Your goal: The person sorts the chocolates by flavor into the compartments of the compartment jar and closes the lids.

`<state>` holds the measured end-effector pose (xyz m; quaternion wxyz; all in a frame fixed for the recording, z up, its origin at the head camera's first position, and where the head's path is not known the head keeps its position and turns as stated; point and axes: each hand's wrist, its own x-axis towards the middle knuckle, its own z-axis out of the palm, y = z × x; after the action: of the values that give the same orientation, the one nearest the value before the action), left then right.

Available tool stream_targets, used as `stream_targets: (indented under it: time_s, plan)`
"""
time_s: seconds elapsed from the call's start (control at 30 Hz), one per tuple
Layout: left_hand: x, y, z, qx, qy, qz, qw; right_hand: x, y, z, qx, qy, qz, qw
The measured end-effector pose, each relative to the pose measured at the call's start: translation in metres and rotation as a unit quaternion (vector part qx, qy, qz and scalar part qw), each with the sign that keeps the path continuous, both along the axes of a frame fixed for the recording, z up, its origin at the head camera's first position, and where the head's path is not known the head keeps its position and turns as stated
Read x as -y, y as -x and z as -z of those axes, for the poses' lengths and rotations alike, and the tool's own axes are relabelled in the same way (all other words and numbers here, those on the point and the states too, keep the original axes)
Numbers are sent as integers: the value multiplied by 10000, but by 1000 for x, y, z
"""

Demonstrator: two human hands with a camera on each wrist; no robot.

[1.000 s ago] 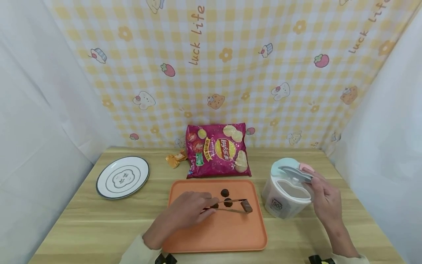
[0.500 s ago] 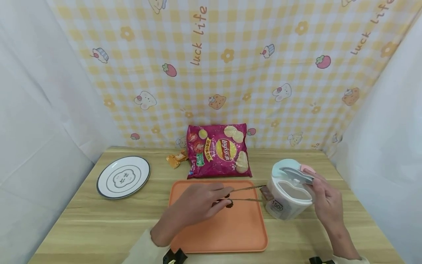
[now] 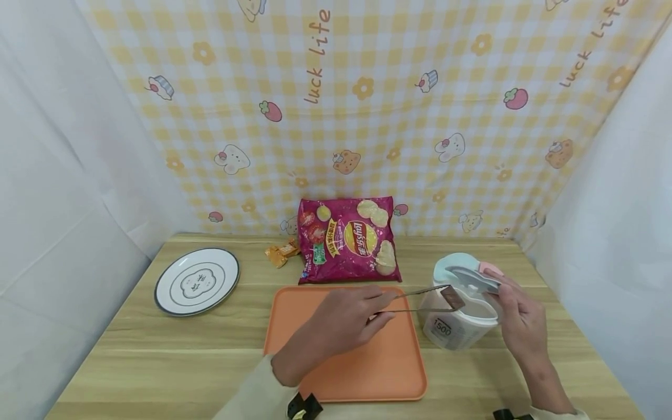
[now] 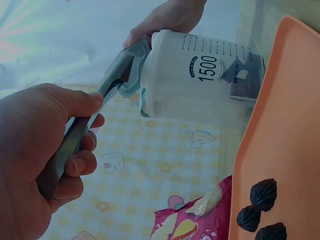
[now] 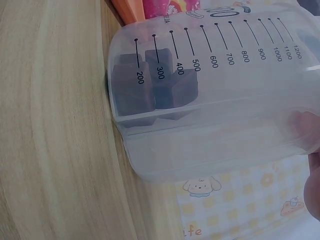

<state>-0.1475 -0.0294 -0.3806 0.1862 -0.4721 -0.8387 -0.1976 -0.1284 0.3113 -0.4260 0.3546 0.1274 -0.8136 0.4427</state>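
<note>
My left hand (image 3: pixel 349 321) grips metal tongs (image 4: pixel 70 145), fingers and thumb wrapped round the arms. Their tips pinch a brown chocolate block (image 3: pixel 452 297) over the mouth of a clear storage container (image 3: pixel 441 335) marked 1500. At that container's top, my right hand (image 3: pixel 522 318) pinches the raised grey lid flap (image 3: pixel 472 276). Several dark blocks (image 5: pixel 132 90) lie inside at the bottom, seen through the wall in the right wrist view. On the orange tray (image 3: pixel 383 373) are dark ridged chocolates (image 4: pixel 263 195), which my left hand hides in the head view.
Behind the tray lies a purple chip bag (image 3: pixel 346 245), with orange-wrapped candies (image 3: pixel 278 254) at its left. A white plate (image 3: pixel 173 286) with a dark rim sits at the table's left. A checked cloth (image 3: pixel 362 134) hangs at the back.
My left hand has moved right with the tongs, carrying the chocolate block from over the tray to above the container's opening. The right hand and raised flap stay nearly still.
</note>
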Motion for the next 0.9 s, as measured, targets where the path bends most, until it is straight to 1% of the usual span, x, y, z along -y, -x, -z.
stream_targets:
  time_s: [0.17, 0.3, 0.5, 0.73, 0.9]
  plan:
    - [-7, 1, 1, 106, 53, -107, 9999, 0, 0, 0, -2, -9, 1, 10000]
    - [-14, 3, 4, 113, 88, -189, 9997, 0, 0, 0, -40, -18, -34, 10000]
    - [-23, 3, 8, 184, 154, -246, 9994, 0, 1, 1, -66, -19, -98, 9999]
    - [-25, 1, 7, 392, 244, -290, 9985, 0, 2, 3, -123, -2, -184, 9998]
    - [-25, 1, 7, 334, 304, -302, 9985, -1, 3, 2, -189, -16, -154, 9997]
